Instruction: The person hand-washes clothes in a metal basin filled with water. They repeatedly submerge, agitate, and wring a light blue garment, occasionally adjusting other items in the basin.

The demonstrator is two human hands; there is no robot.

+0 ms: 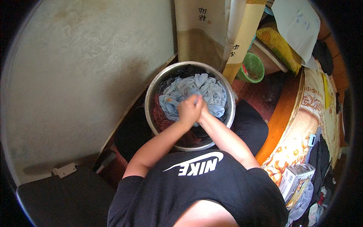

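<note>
A round metal basin (147, 106) stands between the person's knees. In it lies a heap of wet-looking light blue cloth (211, 92), with dark red cloth (162, 117) along the left and lower side. My left hand (188, 110) and my right hand (203, 109) press together over the middle of the heap, their fingers closed around a bunched part of the light blue cloth. Motion blurs the fingers a little, and the hands hide most of the gripped part. A small orange spot shows on the cloth left of the hands.
A pale wall (85, 71) rises at left. Hanging scrolls (202, 39) bearing writing reach down behind the basin, beside a green plastic bin (252, 68). On the right, a wooden-edged bed (279, 119) holds a printed box (297, 181) and dark clothes (316, 156). A black seat (62, 195) is at lower left.
</note>
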